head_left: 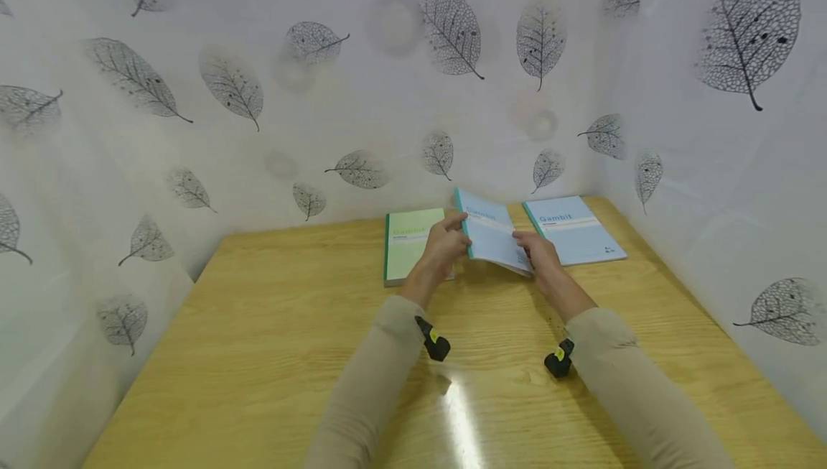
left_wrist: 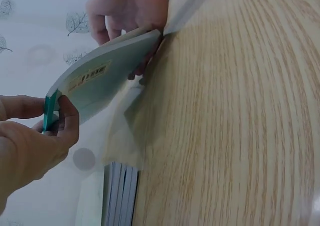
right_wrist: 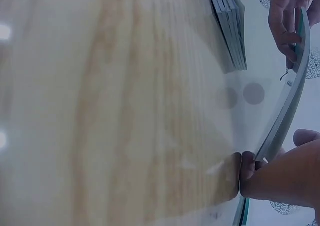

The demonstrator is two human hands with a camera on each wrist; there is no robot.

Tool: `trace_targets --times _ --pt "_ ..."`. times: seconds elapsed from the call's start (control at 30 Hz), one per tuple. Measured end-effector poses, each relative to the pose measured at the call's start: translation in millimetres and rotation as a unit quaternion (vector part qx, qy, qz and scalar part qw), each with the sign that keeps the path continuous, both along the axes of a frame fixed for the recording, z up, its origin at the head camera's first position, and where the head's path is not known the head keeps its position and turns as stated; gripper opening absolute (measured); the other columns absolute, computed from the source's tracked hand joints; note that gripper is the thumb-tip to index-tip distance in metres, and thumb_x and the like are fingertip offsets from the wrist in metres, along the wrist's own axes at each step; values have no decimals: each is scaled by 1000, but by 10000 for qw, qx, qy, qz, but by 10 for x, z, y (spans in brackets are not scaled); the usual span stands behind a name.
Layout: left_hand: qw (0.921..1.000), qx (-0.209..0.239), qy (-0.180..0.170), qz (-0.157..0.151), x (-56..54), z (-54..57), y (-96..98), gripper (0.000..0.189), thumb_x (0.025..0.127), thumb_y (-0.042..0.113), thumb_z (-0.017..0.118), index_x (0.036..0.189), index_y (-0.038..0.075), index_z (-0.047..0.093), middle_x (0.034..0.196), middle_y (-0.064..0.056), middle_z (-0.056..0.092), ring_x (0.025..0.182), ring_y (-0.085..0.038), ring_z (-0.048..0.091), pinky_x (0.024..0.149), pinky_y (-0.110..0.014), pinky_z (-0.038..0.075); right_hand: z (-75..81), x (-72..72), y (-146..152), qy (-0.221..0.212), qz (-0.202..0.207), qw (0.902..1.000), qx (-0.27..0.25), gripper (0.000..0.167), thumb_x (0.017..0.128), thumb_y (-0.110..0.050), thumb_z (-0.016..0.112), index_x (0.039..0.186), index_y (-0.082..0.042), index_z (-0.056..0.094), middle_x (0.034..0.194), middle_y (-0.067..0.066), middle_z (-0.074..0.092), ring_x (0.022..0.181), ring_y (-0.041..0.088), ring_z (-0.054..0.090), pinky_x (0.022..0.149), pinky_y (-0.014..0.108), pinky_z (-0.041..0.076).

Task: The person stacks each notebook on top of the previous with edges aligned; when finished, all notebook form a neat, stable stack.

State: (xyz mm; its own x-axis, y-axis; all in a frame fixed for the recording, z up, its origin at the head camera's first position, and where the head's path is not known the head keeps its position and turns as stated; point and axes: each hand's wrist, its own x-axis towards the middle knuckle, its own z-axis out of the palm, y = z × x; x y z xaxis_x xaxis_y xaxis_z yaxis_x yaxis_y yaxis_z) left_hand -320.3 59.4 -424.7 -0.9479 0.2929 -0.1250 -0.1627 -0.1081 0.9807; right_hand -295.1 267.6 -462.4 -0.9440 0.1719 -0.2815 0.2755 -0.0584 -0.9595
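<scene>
A light blue notebook (head_left: 494, 228) with a teal spine is held tilted above the table between both hands. My left hand (head_left: 446, 243) pinches it at the spine, thumb and fingers on either side of the teal strip (left_wrist: 50, 110). At the opposite edge, my right hand (head_left: 541, 257) grips the lower corner. The notebook bends slightly, and its back with a barcode (left_wrist: 92, 74) faces down in the left wrist view. Behind my left hand lies a stack topped by a green notebook (head_left: 403, 246), partly covered by that hand. Another blue notebook (head_left: 578, 230) lies flat to the right.
The wooden table (head_left: 278, 325) reaches back to a white curtain (head_left: 258, 160) printed with dark leaves, which also runs along both sides. Several notebooks make up the stack (right_wrist: 229, 28), seen edge-on in the right wrist view.
</scene>
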Motion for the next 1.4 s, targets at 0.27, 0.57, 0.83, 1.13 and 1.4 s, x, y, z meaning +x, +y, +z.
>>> trace_targets --times 0.27,0.57,0.83,1.13,1.4 --pt "9989 428 6 184 -73 41 -114 71 86 -18 52 150 12 54 158 -15 47 138 -32 52 110 -45 52 50 -55 -102 67 -34 9967 -805 53 109 -15 36 161 -7 36 169 16 18 152 28 23 125 37 26" --pt "9960 761 -197 426 -176 75 -382 68 88 -22 50 148 10 56 159 -15 46 146 -35 43 118 -55 41 189 -40 -266 638 50 9890 -1333 56 105 4 29 159 -5 38 173 8 20 154 25 28 101 20 45" --pt "9931 892 -316 689 -210 49 -724 66 87 -22 49 147 5 57 161 -16 44 147 -35 41 123 -57 33 263 -83 -499 717 98 9783 -1939 51 108 1 36 157 -6 44 165 9 34 114 16 54 82 15 54" --pt "9929 849 -326 768 -175 -50 -1082 62 89 -20 47 149 -2 52 160 -17 43 136 -30 48 106 -40 45 259 -96 -815 599 266 9788 -1942 50 106 2 37 155 -4 45 167 8 34 124 17 49 91 16 51" --pt "9918 597 -597 956 -152 -139 -1343 61 90 -19 47 148 -2 53 159 -16 46 141 -29 46 116 -40 42 239 -135 -1061 491 338 9826 -1758 51 101 9 38 151 6 46 167 9 33 136 20 38 112 28 37"
